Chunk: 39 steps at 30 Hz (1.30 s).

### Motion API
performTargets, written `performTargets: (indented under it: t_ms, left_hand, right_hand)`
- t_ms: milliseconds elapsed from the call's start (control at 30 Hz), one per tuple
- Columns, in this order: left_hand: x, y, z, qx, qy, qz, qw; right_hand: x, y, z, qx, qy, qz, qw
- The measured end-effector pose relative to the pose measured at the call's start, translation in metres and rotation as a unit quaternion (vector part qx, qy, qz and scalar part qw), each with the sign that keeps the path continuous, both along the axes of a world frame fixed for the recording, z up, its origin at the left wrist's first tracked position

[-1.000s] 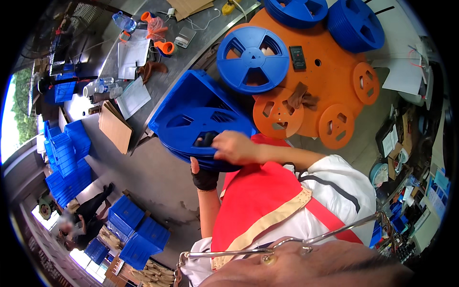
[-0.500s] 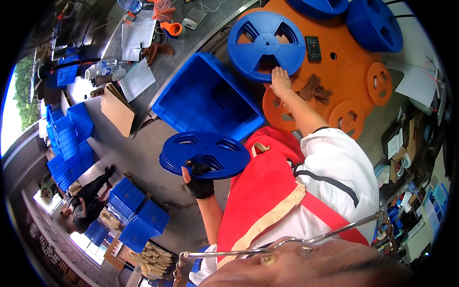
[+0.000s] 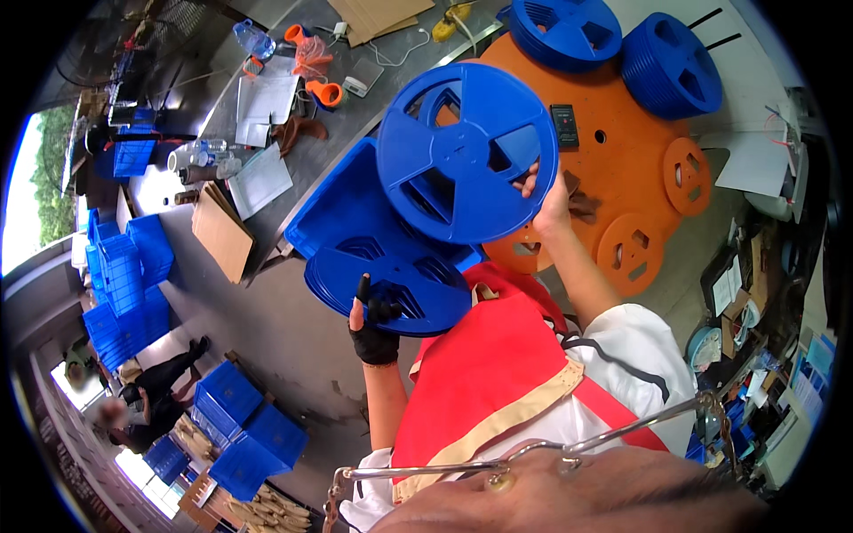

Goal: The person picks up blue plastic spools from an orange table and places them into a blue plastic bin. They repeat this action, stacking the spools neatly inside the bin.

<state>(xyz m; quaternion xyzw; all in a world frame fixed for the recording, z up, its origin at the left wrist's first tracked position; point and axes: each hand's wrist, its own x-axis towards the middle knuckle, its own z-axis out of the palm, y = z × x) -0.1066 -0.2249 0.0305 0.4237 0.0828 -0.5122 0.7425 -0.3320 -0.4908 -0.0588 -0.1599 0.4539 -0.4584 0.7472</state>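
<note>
My right hand point(image 3: 553, 206) is bare and hooks its fingers through a cutout of a large blue plastic reel point(image 3: 471, 169). This reel is held up above the blue crate point(image 3: 322, 202) and covers part of it. Lower left, my left hand point(image 3: 377, 330), in a black fingerless glove, grips a stack of similar blue reels point(image 3: 351, 282) from below, with fingers through the cutouts. The thumb and one finger point up. The stack sits close against my red apron point(image 3: 489, 364), just below the lifted reel. More blue shows through the lifted reel's windows.
An orange round-lobed table point(image 3: 613, 169) carries a small black device point(image 3: 563, 126), a brown cloth point(image 3: 582, 204) and two blue reel stacks point(image 3: 569, 35) point(image 3: 671, 75). A grey metal bench point(image 3: 355, 120) holds papers and bottles. Blue crates point(image 3: 253, 435) and another person point(image 3: 151, 400) are at left.
My right hand has lifted the blue reel off the orange table and brought it left and nearer, over the crate. My left hand still holds the stack, nearly in place.
</note>
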Motion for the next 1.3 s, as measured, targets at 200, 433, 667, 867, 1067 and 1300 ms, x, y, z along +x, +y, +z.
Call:
performTargets:
  t_ms: [200, 433, 667, 867, 1067, 1300]
  left_hand:
    - [0.003, -0.005, -0.010, -0.152, 0.084, -0.073, 0.982]
    - [-0.018, -0.032, 0.004, -0.057, -0.075, -0.016, 0.995]
    - [0.010, 0.030, -0.008, -0.073, 0.031, 0.112, 0.990]
    - [0.000, 0.040, -0.004, 0.019, 0.020, 0.113, 0.993]
    - [0.005, 0.039, -0.009, 0.014, 0.034, 0.119, 0.992]
    - [0.002, 0.003, -0.006, 0.001, 0.010, 0.038, 0.999]
  right_hand:
    - [0.016, 0.030, 0.013, -0.074, -0.015, 0.043, 0.996]
    - [0.087, 0.109, 0.054, -0.602, 0.162, 0.386, 0.680]
    - [0.082, 0.036, -0.105, -0.432, 0.479, 0.361, 0.674]
    - [0.021, -0.001, -0.194, -0.375, 0.704, 0.444, 0.407]
    - [0.043, 0.000, -0.092, -0.573, 0.506, 0.284, 0.579]
    - [0.022, -0.004, 0.004, -0.006, -0.001, -0.082, 0.997]
